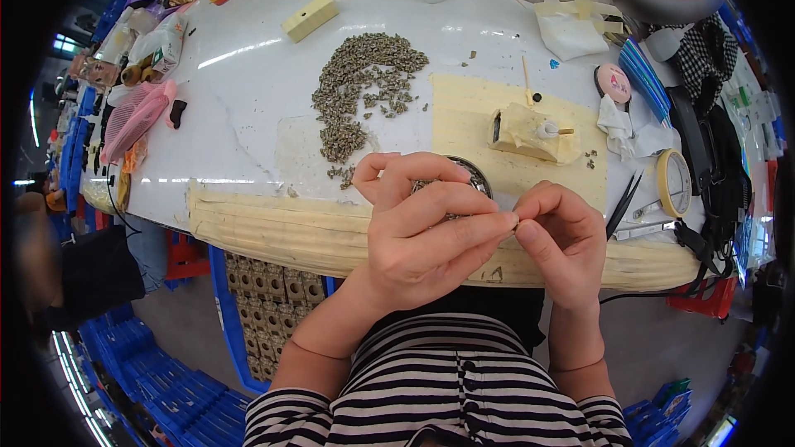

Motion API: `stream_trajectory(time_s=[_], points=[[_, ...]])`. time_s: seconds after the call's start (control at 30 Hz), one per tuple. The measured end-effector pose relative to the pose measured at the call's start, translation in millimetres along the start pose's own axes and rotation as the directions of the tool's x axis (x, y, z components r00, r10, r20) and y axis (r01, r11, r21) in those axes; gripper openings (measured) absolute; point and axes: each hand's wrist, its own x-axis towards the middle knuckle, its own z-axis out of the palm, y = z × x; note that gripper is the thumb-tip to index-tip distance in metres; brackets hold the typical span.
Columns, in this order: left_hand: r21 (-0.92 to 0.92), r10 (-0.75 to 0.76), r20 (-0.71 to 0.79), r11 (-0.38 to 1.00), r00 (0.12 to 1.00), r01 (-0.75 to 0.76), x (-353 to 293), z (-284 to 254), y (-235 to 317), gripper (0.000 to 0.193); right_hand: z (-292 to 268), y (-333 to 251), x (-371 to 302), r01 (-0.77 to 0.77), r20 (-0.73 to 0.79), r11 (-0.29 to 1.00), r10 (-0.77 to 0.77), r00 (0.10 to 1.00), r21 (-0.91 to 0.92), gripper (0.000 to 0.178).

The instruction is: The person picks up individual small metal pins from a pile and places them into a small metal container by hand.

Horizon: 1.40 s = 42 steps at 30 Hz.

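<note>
Over the near edge of the table, my left hand (pixel 431 228) and my right hand (pixel 563 236) meet at their fingertips. Both are closed in a pinch around one tiny dark piece, mostly covered by the fingers and too small to name. A round metal dish (pixel 481 175) with small grey parts in it sits just behind my left hand, which hides most of it. Beyond lies a spread pile of small grey metal parts (pixel 352 74); its near end reaches toward my left fingers.
A tape-wrapped block (pixel 538 136) stands on a yellow sheet (pixel 464 99). On the right lie dark tweezers (pixel 623 203) and a tape roll (pixel 674 183). A cream block (pixel 310 18) lies at the back. Below the table is a blue crate (pixel 225 314) of metal parts.
</note>
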Motion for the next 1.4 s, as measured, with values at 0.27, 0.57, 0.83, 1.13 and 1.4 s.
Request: stream_trajectory(time_s=[0.27,0.57,0.83,1.13,1.4], points=[[0.151,0.017,-0.012,0.988,1.0,-0.015,3,2,3,0.027,5,8,5,0.42,0.02,0.699,-0.502,0.865,-0.579,0.017],[0.152,-0.013,0.001,0.988,1.0,0.012,3,2,3,0.027,10,9,8,0.495,0.088,0.561,-0.599,0.796,-0.663,0.021],[0.083,0.009,0.018,0.996,1.0,-0.011,3,-2,2,0.029,6,5,-1,0.178,-0.038,0.945,-0.195,0.98,-0.276,0.009],[-0.071,0.011,0.058,0.997,0.998,-0.007,5,-7,0,0.029,1,0,-3,-0.008,0.049,0.998,0.005,0.999,0.069,0.008],[-0.107,0.021,0.039,0.994,0.999,-0.017,4,-6,0,0.031,-1,-2,-3,-0.061,0.103,0.988,0.046,0.994,0.144,0.006]])
